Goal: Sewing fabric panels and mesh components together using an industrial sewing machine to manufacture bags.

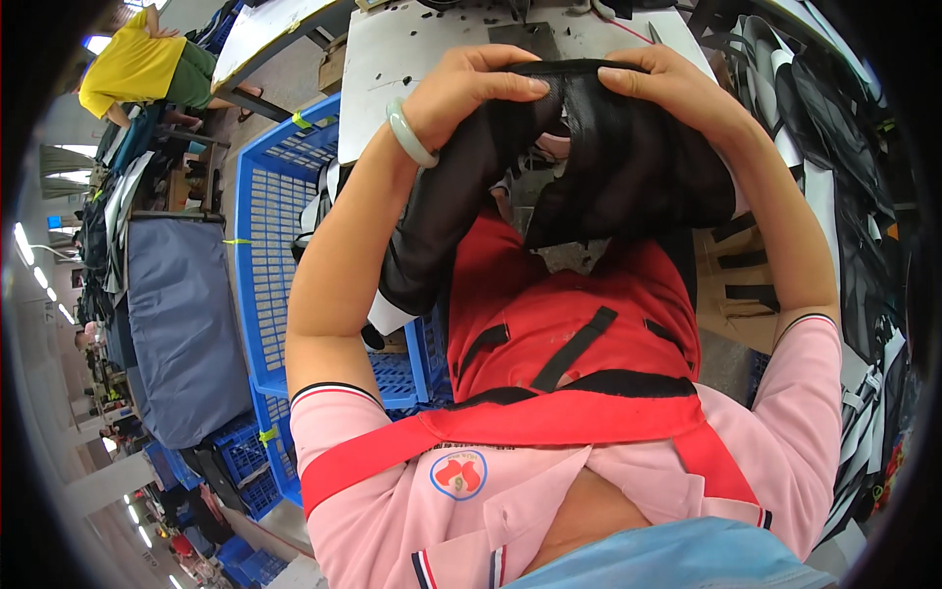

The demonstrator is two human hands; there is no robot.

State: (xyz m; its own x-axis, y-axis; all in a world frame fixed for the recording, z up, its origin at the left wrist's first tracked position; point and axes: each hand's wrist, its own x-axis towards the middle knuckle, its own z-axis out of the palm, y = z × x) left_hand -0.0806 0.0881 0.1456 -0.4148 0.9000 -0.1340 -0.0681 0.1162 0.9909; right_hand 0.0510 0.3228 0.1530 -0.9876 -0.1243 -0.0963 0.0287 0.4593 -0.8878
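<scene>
Both my hands grip a black fabric piece (608, 167) held up over a white worktable (412, 59). My left hand (471, 88), with a pale green bangle on its wrist, pinches the top edge at the left. My right hand (667, 88) clasps the same edge at the right. The black fabric hangs down in two folds. A red fabric panel with black straps (569, 334) lies below it on my lap. A red strap crosses my pink shirt.
A blue plastic crate (270, 255) stands to my left, with more blue crates (235, 461) below it. A grey-blue padded surface (182, 324) lies further left. Black and white fabric pieces (844, 196) are piled at right. A person in a yellow shirt (132, 69) sits far left.
</scene>
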